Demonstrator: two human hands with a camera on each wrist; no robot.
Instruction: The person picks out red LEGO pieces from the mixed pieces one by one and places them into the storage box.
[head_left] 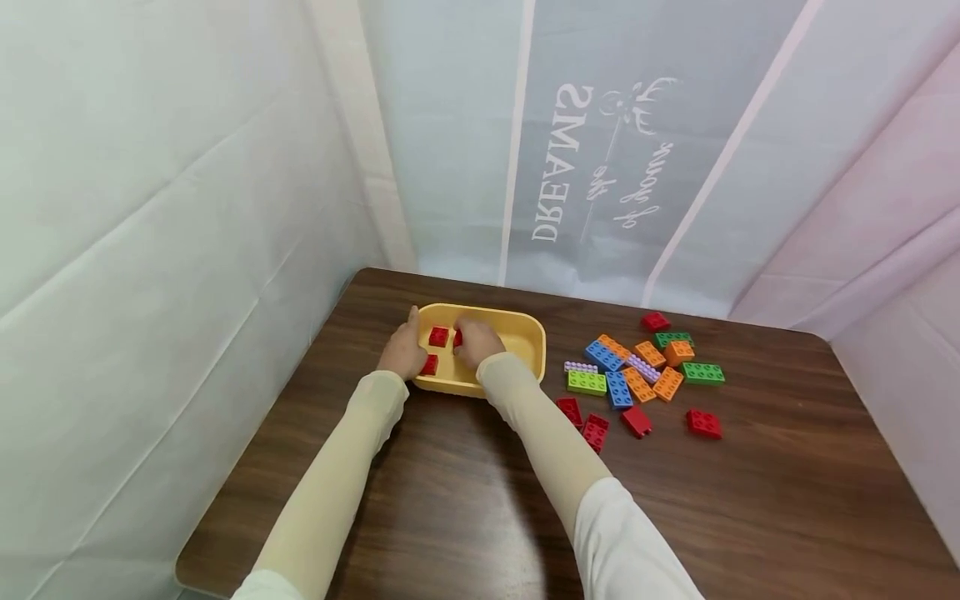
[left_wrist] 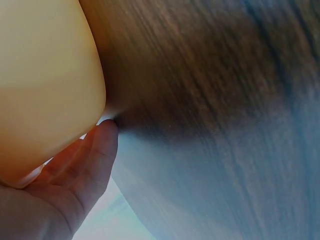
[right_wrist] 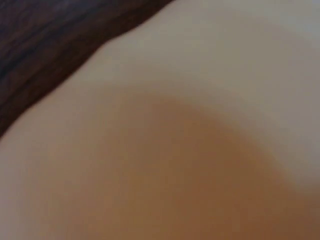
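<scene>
In the head view a yellow plastic tray (head_left: 498,315) stands on the table's left part. My left hand (head_left: 403,350) grips its left end; in the left wrist view the fingers of the left hand (left_wrist: 75,185) lie along the outside of the tray wall (left_wrist: 50,75). My right hand (head_left: 480,342) reaches into the tray and pinches a red toy brick (head_left: 457,338), mostly hidden by the fingers. Two more red bricks lie in the tray, one red brick (head_left: 438,336) farther back and another red brick (head_left: 430,365) beside the left hand. The right wrist view is a blurred close-up.
Right of the tray lie loose bricks: several red, such as a red brick (head_left: 703,423), plus blue bricks (head_left: 618,389), orange bricks (head_left: 667,383), green bricks (head_left: 703,373), a lime brick (head_left: 587,382) and purple bricks (head_left: 642,367). Curtains (head_left: 450,167) hang behind the wooden table (head_left: 450,500).
</scene>
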